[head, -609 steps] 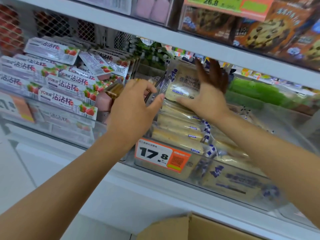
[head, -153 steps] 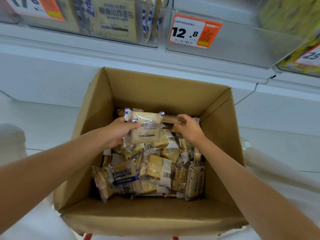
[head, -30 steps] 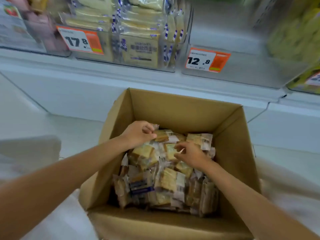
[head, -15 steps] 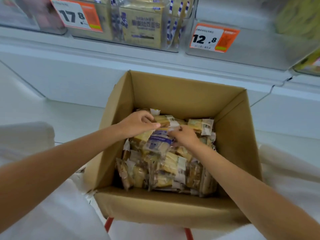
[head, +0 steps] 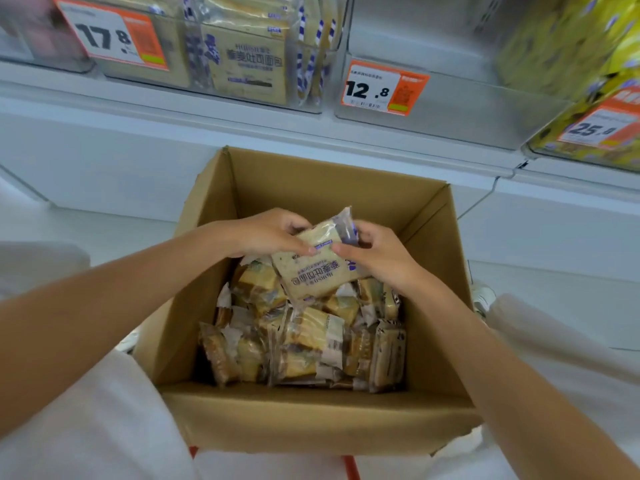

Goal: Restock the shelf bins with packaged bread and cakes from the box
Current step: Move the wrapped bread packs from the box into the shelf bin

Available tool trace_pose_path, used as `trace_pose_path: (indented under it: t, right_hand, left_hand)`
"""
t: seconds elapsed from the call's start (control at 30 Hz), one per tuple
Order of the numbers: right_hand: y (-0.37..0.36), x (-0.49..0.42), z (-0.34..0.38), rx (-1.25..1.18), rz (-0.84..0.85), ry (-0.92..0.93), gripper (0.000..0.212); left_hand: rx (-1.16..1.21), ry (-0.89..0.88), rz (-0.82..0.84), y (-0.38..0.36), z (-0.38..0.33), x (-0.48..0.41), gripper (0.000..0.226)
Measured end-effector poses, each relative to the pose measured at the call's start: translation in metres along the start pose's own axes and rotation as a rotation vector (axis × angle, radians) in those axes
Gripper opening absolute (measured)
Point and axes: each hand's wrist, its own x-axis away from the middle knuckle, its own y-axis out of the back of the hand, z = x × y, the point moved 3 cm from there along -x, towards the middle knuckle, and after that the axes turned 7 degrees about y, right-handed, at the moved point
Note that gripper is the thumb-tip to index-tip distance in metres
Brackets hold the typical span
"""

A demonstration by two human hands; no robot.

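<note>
above the open cardboard box (head: 429,230), one bread packet (head: 311,275) is held up by two hands. left hand (head: 266,233): fingers curled over the packet's far left edge, thumb pressed on its printed face. right hand (head: 377,258): thumb and curled fingers pinch the far right edge by the blue seam. the packet is tilted, its print upside down to the camera, just above the pile.

count:
- box: one, flaps open, standing just before the white shelf (head: 173,109).
- loose packets (head: 311,344) in the box: well over a dozen, heaped and overlapping; exact number cannot be told.
- tagged bins on the shelf: three.
- price tags: three, reading 17.8 (head: 110,36), 12.8 (head: 382,88) and 25 (head: 602,128), last digit blurred.
- left bin (head: 304,98) holds upright bread packs (head: 247,71) of the same print; right bin (head: 540,147) holds yellow packs (head: 554,46); contents of the middle bin (head: 467,112) cannot be told.

change from half a second earlier: both hands were low on the pile with the packet lying flat; it is now raised between them, face turned up. the rest of the pile looks unchanged.
</note>
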Motion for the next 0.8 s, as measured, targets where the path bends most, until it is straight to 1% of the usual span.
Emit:
trace_pose_path:
  t: [0.03,0.1,0.13,0.17,0.2,0.23,0.27,0.3,0.37,0.4,0.43,0.47,0.5,0.53,0.57,0.6,0.63,0.67,0.7,0.73,0.8]
  right_hand:
    - [0.000,0.000,-0.003,-0.015,-0.015,0.007,0.041]
    - [0.005,0.003,-0.005,-0.029,-0.040,0.006,0.036]
    - [0.008,0.006,-0.003,-0.025,-0.058,0.023,0.033]
    - [0.011,0.007,-0.004,-0.042,-0.088,0.038,0.036]
    - [0.015,0.008,-0.004,-0.068,-0.137,0.028,0.047]
    - [0.018,0.010,-0.004,-0.107,-0.201,0.005,0.062]
    - [0.020,0.012,-0.007,-0.163,-0.246,-0.033,0.074]
    - [0.021,0.012,-0.011,-0.238,-0.260,-0.067,0.078]
    - [0.022,0.015,-0.016,-0.337,-0.259,-0.106,0.072]
    - [0.024,0.018,-0.017,-0.314,-0.258,-0.100,0.066]
    - [0.027,0.019,-0.017,-0.231,-0.227,-0.067,0.062]
    - [0.029,0.021,-0.015,-0.128,-0.152,-0.025,0.059]
    - [0.027,0.024,-0.012,-0.064,-0.055,0.019,0.057]
    - [0.024,0.026,-0.013,-0.052,0.040,0.043,0.054]
    - [0.022,0.027,-0.015,-0.098,0.101,0.050,0.051]
    - [0.020,0.027,-0.017,-0.170,0.124,0.040,0.049]
    - [0.021,0.026,-0.023,-0.234,0.110,0.011,0.048]
    - [0.025,0.021,-0.031,-0.274,0.054,-0.028,0.048]
    - [0.031,0.016,-0.041,-0.269,-0.035,-0.090,0.047]
    - [0.038,0.011,-0.051,-0.207,-0.124,-0.153,0.047]
    - [0.048,0.006,-0.075,0.047,-0.246,-0.317,0.054]
  left_hand:
    - [0.018,-0.014,-0.044,0.002,-0.003,-0.001,0.032]
    - [0.030,-0.007,-0.114,0.003,-0.004,-0.004,0.041]
    - [0.029,0.004,-0.117,0.002,-0.004,-0.006,0.042]
    - [0.047,0.005,-0.120,0.000,-0.004,-0.009,0.038]
    - [0.100,0.003,-0.141,-0.002,-0.004,-0.011,0.033]
    - [0.184,0.008,-0.169,-0.003,-0.003,-0.013,0.028]
    - [0.264,0.026,-0.167,-0.005,-0.003,-0.015,0.027]
    - [0.313,0.051,-0.118,-0.009,-0.003,-0.015,0.030]
    - [0.316,0.081,0.042,-0.017,-0.006,-0.013,0.049]
    - [0.331,0.082,0.086,-0.018,-0.007,-0.012,0.062]
    - [0.363,0.075,0.093,-0.017,-0.009,-0.011,0.075]
    - [0.372,0.070,0.078,-0.015,-0.011,-0.010,0.084]
    - [0.338,0.073,0.075,-0.014,-0.012,-0.010,0.087]
    - [0.263,0.087,0.100,-0.016,-0.013,-0.009,0.083]
    - [0.188,0.119,0.147,-0.022,-0.011,-0.009,0.072]
    - [0.137,0.158,0.189,-0.029,-0.008,-0.010,0.058]
    - [0.121,0.190,0.191,-0.035,-0.002,-0.014,0.046]
    - [0.136,0.214,0.152,-0.039,0.005,-0.017,0.038]
    - [0.179,0.229,0.096,-0.039,0.011,-0.019,0.035]
    - [0.244,0.241,0.029,-0.035,0.019,-0.022,0.036]
    - [0.376,0.272,-0.071,-0.024,0.035,-0.025,0.040]
